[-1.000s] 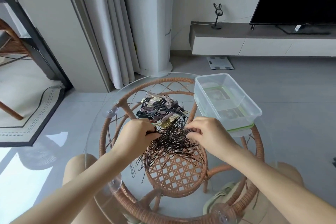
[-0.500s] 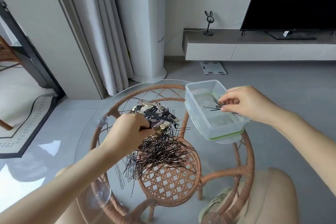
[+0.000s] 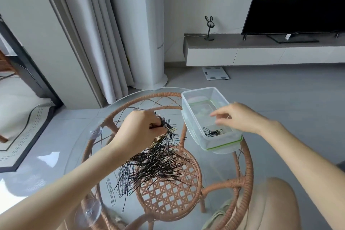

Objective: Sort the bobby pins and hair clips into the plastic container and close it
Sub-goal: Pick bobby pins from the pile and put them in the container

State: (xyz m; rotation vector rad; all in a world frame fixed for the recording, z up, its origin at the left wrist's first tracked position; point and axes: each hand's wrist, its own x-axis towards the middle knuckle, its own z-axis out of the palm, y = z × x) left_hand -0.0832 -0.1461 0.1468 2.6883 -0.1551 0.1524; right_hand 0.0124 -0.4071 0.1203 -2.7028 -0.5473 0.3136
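table (image 3: 220,170): clear glass top on a rattan frame; work low over it so loose pins don't slide off the edge.
plastic container (image 3: 192,117): clear, lid off, at the table's far right; a small dark cluster of pins lies at its near end.
bobby pins (image 3: 155,164): big black heap mid-table; take small bunches, lined up one way.
left hand (image 3: 139,132): fingers closed on hair clips (image 3: 167,127) at the heap's far edge.
right hand (image 3: 237,117): over the container, fingers loosely spread, holding nothing visible.
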